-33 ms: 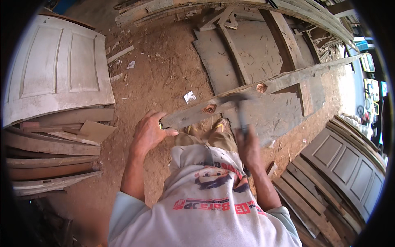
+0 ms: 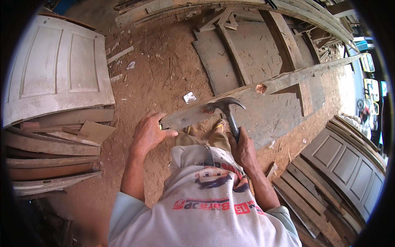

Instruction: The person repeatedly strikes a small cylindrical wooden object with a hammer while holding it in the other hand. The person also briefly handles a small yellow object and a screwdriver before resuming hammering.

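Note:
A long weathered wooden plank slants from in front of my body to the far right. My left hand is closed round its near end, with a small yellow bit showing by the fingers. In my right hand is a claw hammer, gripped by its dark handle. The hammer's head is at the plank's near part, over a rough reddish hollow that it partly covers. Whether it touches the wood I cannot tell. A second reddish hollow shows farther along the plank.
A pale panelled door lies at the left above stacked boards. At the right, a grey panelled door rests beside more planks. A flat sheet with timber pieces covers the ground ahead. Wood scraps litter the dirt floor.
The hammer, blurred before, has swung left and its head now shows sharply at the hollow. My right hand has shifted slightly left and down. My left hand and the plank look unmoved.

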Tool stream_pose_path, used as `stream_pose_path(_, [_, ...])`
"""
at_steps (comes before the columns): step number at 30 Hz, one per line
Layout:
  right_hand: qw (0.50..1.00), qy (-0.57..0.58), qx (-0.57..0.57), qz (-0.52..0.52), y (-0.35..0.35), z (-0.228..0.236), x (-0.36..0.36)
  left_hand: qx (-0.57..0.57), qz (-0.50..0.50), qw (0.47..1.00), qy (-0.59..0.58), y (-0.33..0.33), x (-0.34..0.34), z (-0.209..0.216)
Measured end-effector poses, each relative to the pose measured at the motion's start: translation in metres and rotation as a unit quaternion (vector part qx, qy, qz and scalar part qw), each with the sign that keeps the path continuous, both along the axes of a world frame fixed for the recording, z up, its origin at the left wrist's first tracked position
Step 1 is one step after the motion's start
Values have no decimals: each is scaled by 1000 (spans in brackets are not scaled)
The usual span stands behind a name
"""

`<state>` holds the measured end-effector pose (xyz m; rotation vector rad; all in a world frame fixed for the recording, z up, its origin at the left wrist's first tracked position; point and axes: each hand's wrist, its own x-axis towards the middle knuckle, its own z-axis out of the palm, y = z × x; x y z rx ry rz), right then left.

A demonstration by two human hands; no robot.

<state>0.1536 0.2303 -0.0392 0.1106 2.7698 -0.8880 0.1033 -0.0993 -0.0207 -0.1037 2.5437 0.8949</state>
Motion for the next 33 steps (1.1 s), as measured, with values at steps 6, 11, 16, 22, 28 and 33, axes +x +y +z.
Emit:
stream_pose_path(6, [964, -48, -170, -199, 26, 3, -7, 34, 85, 994, -54, -9, -1, 1])
stream_pose_path(11, [931, -16, -223, -288, 81, -14, 1, 85, 226, 969, 57, -15, -13, 30])
stream_pose_path(16, [909, -22, -259, -325, 127, -40, 6, 147, 269, 934, 183, -10, -35, 32])
stream_pose_path(22, [895, -40, -287, -340, 169, -59, -4, 371, 378, 821, 212, 17, -95, 17])
stream_pose_path(28, [941, 14, -171, -292, 208, -96, -7, 404, 386, 805, 198, 26, -196, 4])
stream_pose_path(33, [928, -52, -130, -344, 196, -102, 14, 503, 369, 740, 251, 29, -319, -17])
